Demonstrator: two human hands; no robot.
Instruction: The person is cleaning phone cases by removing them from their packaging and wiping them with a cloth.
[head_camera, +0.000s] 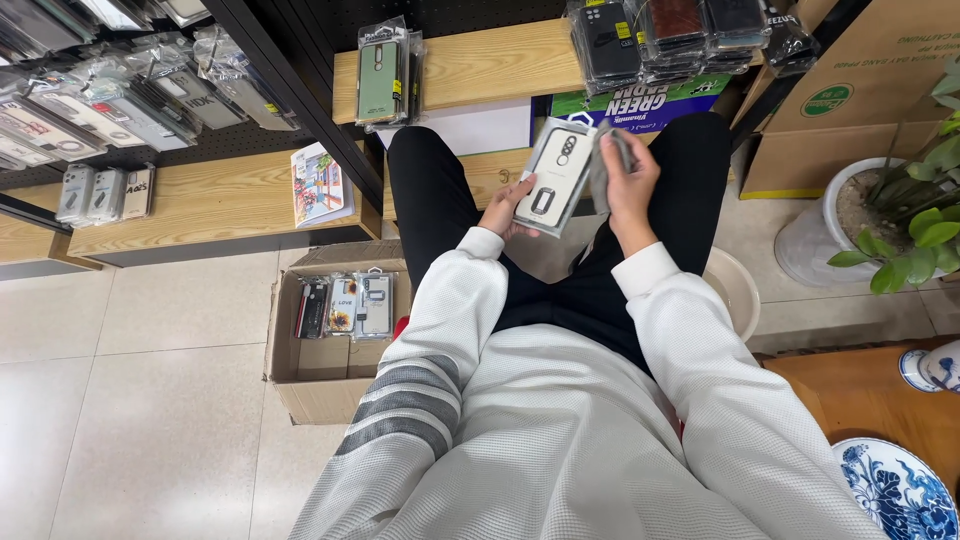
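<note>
A packaged phone case (553, 175), pale with a clear plastic wrapper, is being held up over the lap, between the two knees and just in front of the lower wooden shelf (215, 205). It is being gripped along its lower left edge by the left hand (505, 207), whose fingers are being kept narrow, with the thumb on the front face and the other fingers tucked behind. The left forearm, in a white sleeve with grey stripes, is being angled up and inward from the body.

A grey cloth (606, 165) is being pinched in the right hand (630, 180), with the fingers curled closed around it; the cloth is being pressed against the right edge of the package. The right wrist is being bent inward, the forearm rising from the lower right.

To the left of the legs, on the tiled floor, an open cardboard box (320, 375) is being used to hold several more packaged cases upright in a row. Further packaged cases are being displayed on the upper shelf (480, 65) and on the dark pegboard rack (120, 100) at left. A potted plant (900, 215) is standing at the right, well apart from the hands.
</note>
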